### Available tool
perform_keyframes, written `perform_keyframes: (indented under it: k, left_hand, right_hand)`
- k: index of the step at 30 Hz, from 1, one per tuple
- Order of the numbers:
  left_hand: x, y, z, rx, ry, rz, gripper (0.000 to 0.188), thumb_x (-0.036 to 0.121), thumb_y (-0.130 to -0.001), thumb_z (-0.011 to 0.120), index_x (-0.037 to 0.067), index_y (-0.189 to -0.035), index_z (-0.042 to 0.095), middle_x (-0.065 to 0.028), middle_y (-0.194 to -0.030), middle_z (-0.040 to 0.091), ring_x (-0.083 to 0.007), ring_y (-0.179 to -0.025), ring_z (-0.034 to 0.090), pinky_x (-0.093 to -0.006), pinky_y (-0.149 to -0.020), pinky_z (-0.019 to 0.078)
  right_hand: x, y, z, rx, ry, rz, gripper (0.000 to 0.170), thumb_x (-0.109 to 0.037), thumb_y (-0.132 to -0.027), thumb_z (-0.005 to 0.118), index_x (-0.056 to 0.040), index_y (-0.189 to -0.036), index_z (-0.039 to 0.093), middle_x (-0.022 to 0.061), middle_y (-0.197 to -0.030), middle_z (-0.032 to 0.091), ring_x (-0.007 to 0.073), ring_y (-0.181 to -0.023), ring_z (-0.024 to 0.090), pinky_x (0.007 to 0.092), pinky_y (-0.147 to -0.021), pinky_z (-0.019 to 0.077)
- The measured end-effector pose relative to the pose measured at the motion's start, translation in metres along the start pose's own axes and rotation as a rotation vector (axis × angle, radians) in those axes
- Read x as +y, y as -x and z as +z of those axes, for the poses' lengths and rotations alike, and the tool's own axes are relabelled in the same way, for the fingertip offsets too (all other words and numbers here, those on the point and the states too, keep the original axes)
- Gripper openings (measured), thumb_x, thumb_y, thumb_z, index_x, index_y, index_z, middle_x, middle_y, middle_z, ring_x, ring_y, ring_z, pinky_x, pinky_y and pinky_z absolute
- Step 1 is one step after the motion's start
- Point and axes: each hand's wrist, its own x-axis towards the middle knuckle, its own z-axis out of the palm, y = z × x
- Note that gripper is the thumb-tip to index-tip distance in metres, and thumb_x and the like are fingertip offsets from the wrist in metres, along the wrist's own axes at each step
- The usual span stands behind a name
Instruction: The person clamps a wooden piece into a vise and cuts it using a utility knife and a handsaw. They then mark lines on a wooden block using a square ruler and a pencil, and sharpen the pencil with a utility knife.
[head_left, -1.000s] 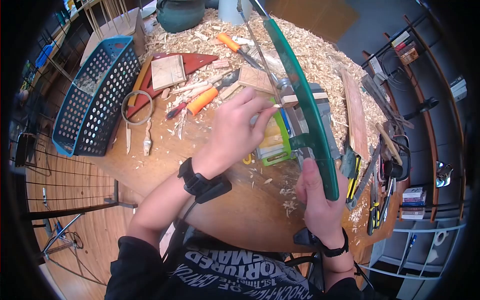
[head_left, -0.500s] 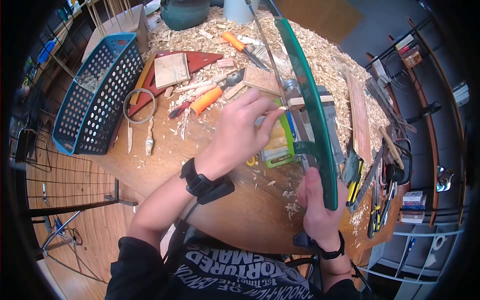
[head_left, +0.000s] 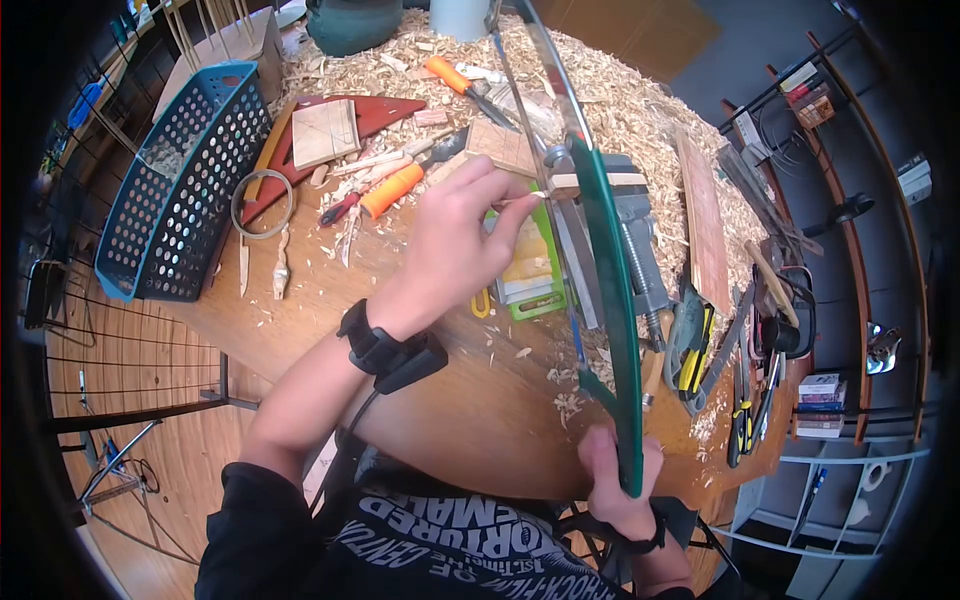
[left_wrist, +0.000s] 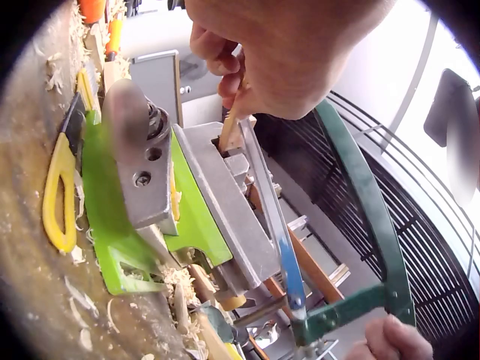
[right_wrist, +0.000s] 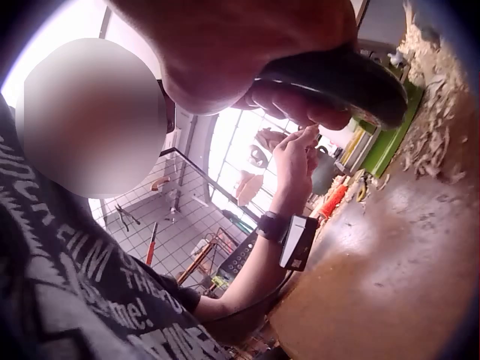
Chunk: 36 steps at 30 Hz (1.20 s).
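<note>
My right hand (head_left: 604, 475) grips the lower end of a green-framed hacksaw (head_left: 617, 300), close to the table's near edge. Its narrow blade (left_wrist: 271, 214) runs beside a small wooden strip (left_wrist: 231, 136), right at the wood in the left wrist view. A grey metal vise (head_left: 640, 245) holds the strip. With thumb and fingertips, my left hand (head_left: 455, 240) pinches the strip's near end, just left of the blade. The right wrist view shows the right fingers curled round the dark handle (right_wrist: 337, 79). The saw frame hides part of the strip and vise.
A light-green tray (head_left: 540, 308) stands left of the vise. Orange-handled tools (head_left: 392, 190), wood blocks (head_left: 325, 133) and a blue perforated basket (head_left: 185, 190) are farther left. Wood shavings (head_left: 660, 110) cover the back; yellow-black tools (head_left: 697, 350) and a plank (head_left: 703, 220) are right.
My right hand has drawn the hacksaw back toward my body, so its handle is now lower in the head view. The left hand keeps pinching the strip.
</note>
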Motion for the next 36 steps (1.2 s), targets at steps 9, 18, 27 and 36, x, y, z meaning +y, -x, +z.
perform_keyframes:
  k: [9,18,27,36]
  left_hand:
    - [-0.001,-0.002,-0.004,-0.069,0.025,0.004,0.012,0.005,-0.085,0.073,-0.003,-0.082,0.065,-0.0051,-0.071,0.051,-0.0116,-0.058,0.049,-0.0270,-0.051,0.0368]
    - [-0.002,-0.005,-0.007,-0.135,0.077,-0.018,0.012,0.003,-0.087,0.070,-0.004,-0.083,0.062,-0.0046,-0.073,0.049,-0.0099,-0.058,0.046,-0.0257,-0.052,0.0367]
    - [-0.003,-0.005,-0.009,-0.155,0.137,-0.029,0.010,0.003,-0.088,0.069,-0.004,-0.084,0.063,-0.0053,-0.075,0.052,-0.0109,-0.059,0.049,-0.0254,-0.053,0.0395]
    - [-0.003,-0.003,-0.007,-0.096,0.098,0.036,0.010,0.003,-0.088,0.069,-0.003,-0.084,0.063,-0.0081,-0.075,0.054,-0.0175,-0.063,0.055,-0.0293,-0.054,0.0436]
  right_hand:
    - [-0.011,0.035,-0.022,-0.045,-0.048,0.145,0.024,-0.003,-0.088,0.057,0.0010,-0.065,0.056,0.0127,-0.054,0.048,0.0285,-0.044,0.050,0.0354,-0.046,0.0374]
    - [-0.023,0.020,-0.010,-0.013,-0.021,0.149,0.028,-0.002,-0.088,0.059,0.0001,-0.062,0.052,0.0117,-0.053,0.045,0.0278,-0.040,0.047,0.0350,-0.043,0.0342]
    - [-0.042,-0.096,0.030,0.132,-0.263,0.125,0.028,-0.007,-0.096,0.058,0.0024,-0.069,0.055,0.0036,-0.053,0.046,0.0065,-0.048,0.041,0.0302,-0.045,0.0298]
    - [-0.048,-0.104,0.034,0.123,-0.248,0.111,0.031,-0.010,-0.097,0.059,0.0021,-0.069,0.055,0.0007,-0.054,0.047,0.0052,-0.051,0.040,0.0291,-0.046,0.0292]
